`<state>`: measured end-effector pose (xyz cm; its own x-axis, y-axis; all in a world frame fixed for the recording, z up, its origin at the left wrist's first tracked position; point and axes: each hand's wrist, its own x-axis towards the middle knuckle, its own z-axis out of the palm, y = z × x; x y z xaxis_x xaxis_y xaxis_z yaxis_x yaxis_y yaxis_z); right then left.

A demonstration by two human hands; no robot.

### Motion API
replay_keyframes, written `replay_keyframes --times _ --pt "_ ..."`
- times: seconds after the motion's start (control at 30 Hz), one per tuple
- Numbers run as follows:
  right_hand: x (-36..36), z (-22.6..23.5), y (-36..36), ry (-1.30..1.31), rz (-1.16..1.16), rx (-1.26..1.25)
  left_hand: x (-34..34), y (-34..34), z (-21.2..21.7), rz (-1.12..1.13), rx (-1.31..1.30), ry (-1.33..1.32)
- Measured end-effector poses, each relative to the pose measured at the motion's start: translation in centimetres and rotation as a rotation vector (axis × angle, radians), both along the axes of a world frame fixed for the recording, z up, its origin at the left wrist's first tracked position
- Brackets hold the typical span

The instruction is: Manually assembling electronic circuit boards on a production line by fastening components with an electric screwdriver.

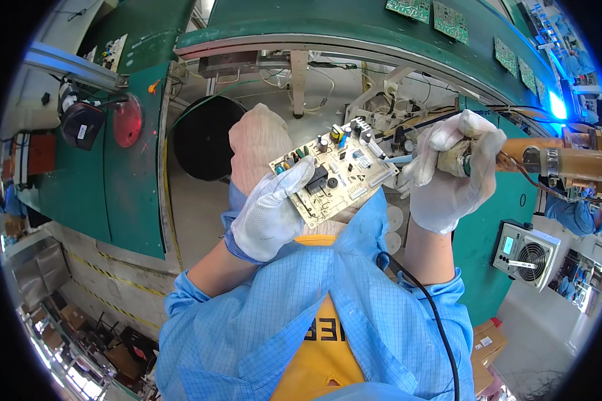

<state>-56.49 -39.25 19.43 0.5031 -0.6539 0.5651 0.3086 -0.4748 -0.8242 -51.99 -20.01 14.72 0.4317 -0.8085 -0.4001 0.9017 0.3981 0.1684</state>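
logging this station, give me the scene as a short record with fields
left hand: gloved left hand holds a cream circuit board by its lower left edge
right hand: gloved right hand gripping a hand tool, tip at the board's right edge
board: component side up, tilted
behind: green conveyor belt carrying green boards
right side: small grey fan unit

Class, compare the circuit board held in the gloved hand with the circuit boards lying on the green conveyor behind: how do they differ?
The held circuit board is pale cream; the conveyor boards are green. The held one is tilted, pinched by the left hand, while the conveyor boards lie flat and untouched. The held one shows capacitors and a black block clearly; the conveyor boards are too far to read. All are rectangular.
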Motion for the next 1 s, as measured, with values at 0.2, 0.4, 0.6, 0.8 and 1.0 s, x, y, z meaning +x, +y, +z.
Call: replay_keyframes --times 0.2,0.4,0.6,0.8,1.0 --pt "-0.1 0.4 -0.4 -0.149 0.211 0.328 0.1 -0.1 -0.1 -0.004 0.010 -0.013" --pt "-0.3 0.6 -1.3 -0.187 0.449 0.433 0.7 0.5 -1.9 -0.005 0.061 -0.065" --pt "-0.7 -0.5 -3.2 -0.217 0.287 0.667 5.0 1.8 -2.7 0.037 0.206 -0.259" --pt "-1.4 0.0 -4.4 -0.215 0.556 0.626 19.7 2.5 -2.5 0.548 0.165 -0.516" --pt "-1.3 -0.1 -4.8 -0.248 0.520 0.550 34.7 5.9 -3.9 1.165 0.566 -0.572"
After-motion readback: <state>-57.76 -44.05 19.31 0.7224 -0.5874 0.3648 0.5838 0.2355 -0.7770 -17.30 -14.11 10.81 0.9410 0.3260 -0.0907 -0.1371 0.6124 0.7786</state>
